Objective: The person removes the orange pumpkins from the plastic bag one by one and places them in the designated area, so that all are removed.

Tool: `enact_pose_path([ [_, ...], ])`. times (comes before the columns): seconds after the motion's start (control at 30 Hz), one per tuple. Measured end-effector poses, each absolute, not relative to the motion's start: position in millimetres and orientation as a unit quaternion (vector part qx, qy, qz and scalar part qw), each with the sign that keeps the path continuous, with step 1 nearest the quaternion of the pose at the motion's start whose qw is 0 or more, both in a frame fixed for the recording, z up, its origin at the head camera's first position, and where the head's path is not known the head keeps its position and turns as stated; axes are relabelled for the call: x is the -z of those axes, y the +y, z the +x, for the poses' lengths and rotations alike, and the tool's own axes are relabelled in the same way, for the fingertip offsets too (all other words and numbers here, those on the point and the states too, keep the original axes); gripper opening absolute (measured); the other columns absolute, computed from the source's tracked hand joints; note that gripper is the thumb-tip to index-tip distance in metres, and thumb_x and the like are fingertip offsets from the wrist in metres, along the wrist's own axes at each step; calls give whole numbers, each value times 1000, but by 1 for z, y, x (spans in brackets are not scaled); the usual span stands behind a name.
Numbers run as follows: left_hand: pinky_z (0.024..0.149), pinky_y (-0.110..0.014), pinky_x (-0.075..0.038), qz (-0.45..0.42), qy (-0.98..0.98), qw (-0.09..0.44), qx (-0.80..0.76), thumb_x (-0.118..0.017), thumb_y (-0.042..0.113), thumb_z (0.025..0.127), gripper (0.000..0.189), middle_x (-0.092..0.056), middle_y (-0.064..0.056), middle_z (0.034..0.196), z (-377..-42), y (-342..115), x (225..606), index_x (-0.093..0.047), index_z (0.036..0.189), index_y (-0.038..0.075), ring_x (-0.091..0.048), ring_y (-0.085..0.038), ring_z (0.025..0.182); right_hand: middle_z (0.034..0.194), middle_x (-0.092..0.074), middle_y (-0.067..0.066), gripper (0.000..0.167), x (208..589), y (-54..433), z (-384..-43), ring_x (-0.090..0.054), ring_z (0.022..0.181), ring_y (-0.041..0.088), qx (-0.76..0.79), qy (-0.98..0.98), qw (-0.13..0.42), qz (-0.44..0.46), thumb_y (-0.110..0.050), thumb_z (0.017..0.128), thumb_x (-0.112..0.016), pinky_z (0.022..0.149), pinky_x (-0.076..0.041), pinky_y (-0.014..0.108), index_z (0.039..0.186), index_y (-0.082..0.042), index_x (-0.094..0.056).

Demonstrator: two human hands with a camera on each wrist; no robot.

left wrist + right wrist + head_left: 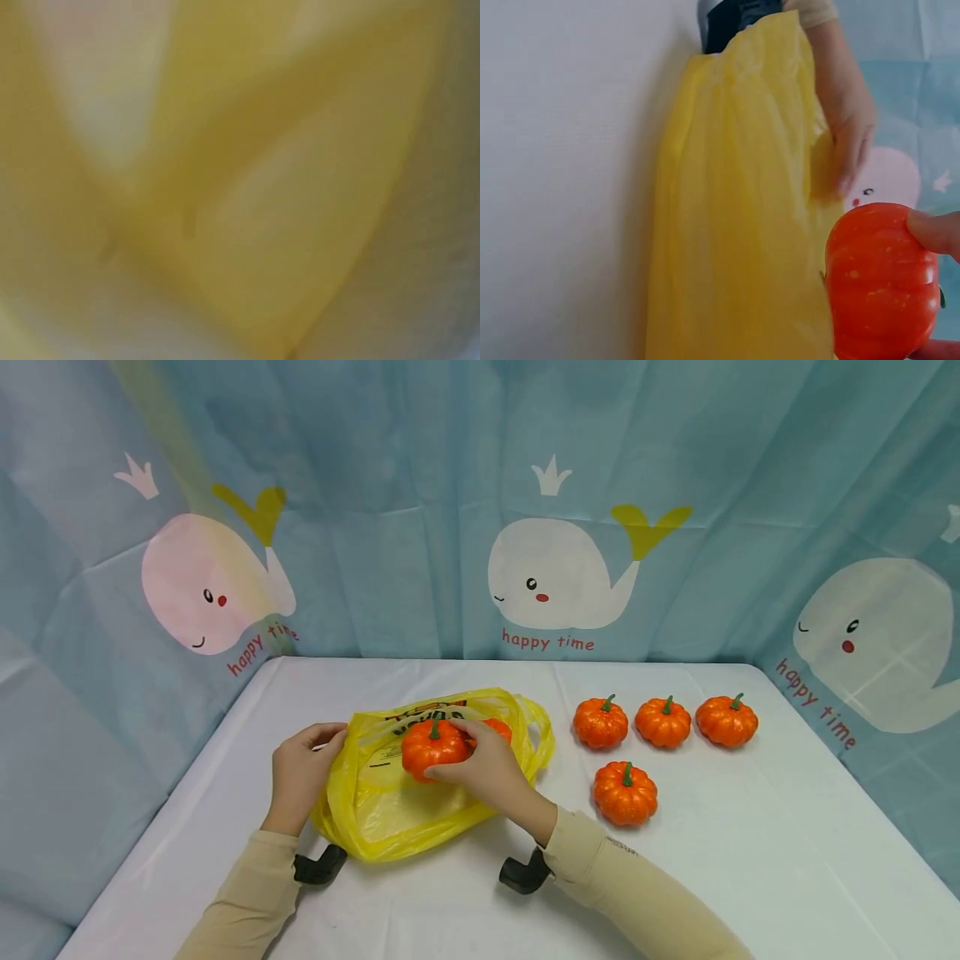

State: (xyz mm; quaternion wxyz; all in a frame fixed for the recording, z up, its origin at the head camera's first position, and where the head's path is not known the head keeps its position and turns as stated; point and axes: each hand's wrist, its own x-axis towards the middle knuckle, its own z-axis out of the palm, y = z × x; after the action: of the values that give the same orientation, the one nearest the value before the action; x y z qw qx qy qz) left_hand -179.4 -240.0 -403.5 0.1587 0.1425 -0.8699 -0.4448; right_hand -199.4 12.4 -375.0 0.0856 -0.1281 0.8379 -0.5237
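Note:
A yellow plastic bag [390,806] lies on the table with its mouth spread wide. My left hand [303,772] pinches the bag's left rim between thumb and fingers. Over the mouth, my right hand [487,768] grips a small orange pumpkin [432,750] with a green stem. In the right wrist view that pumpkin [881,281] is between thumb and fingers beside the bag's side [735,210]. Part of another orange pumpkin [500,728] shows behind my right hand, within the bag's outline. The left wrist view is filled with blurred yellow plastic [247,150].
On the white table [750,860], to the right of the bag, three pumpkins stand in a back row, one of them this pumpkin [663,722]. A nearer pumpkin [626,794] sits in front of them. A blue curtain [420,585] with whale prints encloses the back and sides.

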Motion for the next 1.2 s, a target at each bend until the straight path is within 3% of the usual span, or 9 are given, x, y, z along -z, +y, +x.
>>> enact_pose_path([
  [0.2, 70, 1, -40, 141, -871, 164, 442, -60, 29, 100, 31, -71, -14, 119, -180, -241, 406, -72, 117, 7, -63, -27, 108, 143, -56, 10, 77, 367, 28, -195, -55, 128, 30, 525, 838, 70, -131, -26, 73, -88, 107, -47, 49, 142, -11, -55],
  [0.47, 70, 1, -39, 138, -869, 167, 445, -61, 30, 99, 32, -71, -17, 118, -178, -242, 407, -72, 117, 6, -63, -29, 109, 142, -58, 9, 71, 362, 49, -188, -54, 130, 31, 518, 845, 50, -124, -28, 73, -89, 107, -46, 52, 137, -19, -61],
  [0.73, 70, 2, -39, 138, -871, 171, 440, -60, 28, 100, 30, -72, -15, 117, -179, -241, 407, -72, 117, 6, -64, -27, 107, 141, -58, 7, 71, 355, 74, -181, -54, 131, 26, 548, 827, 52, -113, -21, 74, -89, 107, -48, 42, 138, -12, -59],
  [1.2, 71, 2, -39, 140, -870, 162, 443, -59, 29, 100, 32, -71, -14, 119, -181, -240, 405, -71, 119, 7, -62, -27, 109, 143, -55, 8, 73, 347, 124, -164, -49, 137, 27, 546, 830, 36, -105, -25, 75, -88, 109, -45, 42, 139, -10, -57],
])
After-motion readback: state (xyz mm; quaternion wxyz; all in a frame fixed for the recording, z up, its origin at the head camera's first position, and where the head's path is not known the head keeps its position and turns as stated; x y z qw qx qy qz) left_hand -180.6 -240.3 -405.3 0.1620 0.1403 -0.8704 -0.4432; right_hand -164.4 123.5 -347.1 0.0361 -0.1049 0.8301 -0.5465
